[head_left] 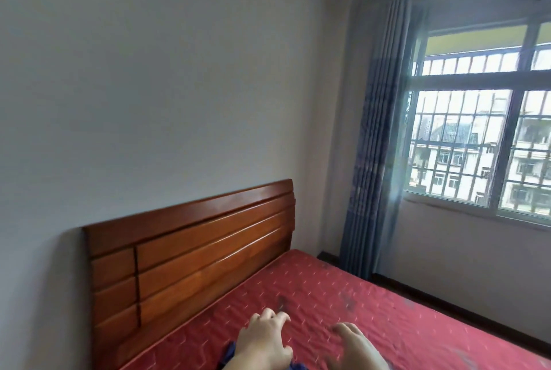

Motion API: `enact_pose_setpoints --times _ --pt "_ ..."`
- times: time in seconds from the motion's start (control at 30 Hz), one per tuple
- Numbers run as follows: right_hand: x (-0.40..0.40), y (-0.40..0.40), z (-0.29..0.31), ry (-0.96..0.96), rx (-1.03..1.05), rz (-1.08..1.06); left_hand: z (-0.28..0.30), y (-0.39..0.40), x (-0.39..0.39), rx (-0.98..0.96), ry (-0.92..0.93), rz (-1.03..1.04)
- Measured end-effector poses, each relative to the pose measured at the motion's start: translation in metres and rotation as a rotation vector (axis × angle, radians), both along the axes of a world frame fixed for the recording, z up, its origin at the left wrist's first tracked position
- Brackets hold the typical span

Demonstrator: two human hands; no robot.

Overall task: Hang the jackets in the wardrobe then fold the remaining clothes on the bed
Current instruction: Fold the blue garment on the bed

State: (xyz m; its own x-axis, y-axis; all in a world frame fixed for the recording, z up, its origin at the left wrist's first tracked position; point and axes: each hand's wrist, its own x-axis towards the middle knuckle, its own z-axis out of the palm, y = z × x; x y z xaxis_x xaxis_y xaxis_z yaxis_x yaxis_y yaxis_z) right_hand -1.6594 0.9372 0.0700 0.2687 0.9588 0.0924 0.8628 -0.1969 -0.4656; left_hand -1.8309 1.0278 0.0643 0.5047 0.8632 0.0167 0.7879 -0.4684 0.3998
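blue cloth (231,351) mostly hidden, bottom edge | left hand (265,340) fingers loosely spread, over cloth, grasp unclear | right hand (354,346) blurred, released, above bed (387,310)

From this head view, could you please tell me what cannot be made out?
- Blue cloth: mostly behind the left hand and cut by the bottom edge; garment type unclear.
- Right hand: motion-blurred, so its fingers are unclear.
- Wardrobe, jackets: out of frame.
- Bed: near part cut off.
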Motion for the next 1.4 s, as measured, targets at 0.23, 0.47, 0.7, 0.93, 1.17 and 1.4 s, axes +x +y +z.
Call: enact_pose_setpoints --times 0.23,0.47,0.7,0.93,1.17,1.4 --pt "0.018 0.068 -0.015 0.037 -0.029 -0.015 -0.025 0.074 0.012 -0.044 -0.019 0.018" --pt "0.063 0.141 -0.047 0.094 -0.051 -0.054 -0.050 0.142 0.059 -0.070 0.035 0.036" --pt "0.126 0.201 -0.122 0.117 -0.190 -0.060 -0.106 0.198 0.089 -0.117 0.145 0.123" --pt "0.158 0.243 -0.197 0.118 -0.340 -0.095 -0.183 0.240 0.091 -0.247 0.201 0.152" --pt "0.148 0.297 -0.265 0.135 -0.475 -0.145 -0.265 0.307 0.088 -0.369 0.215 0.136" --pt "0.127 0.375 -0.356 0.146 -0.601 -0.139 -0.361 0.381 0.086 -0.463 0.228 0.083"
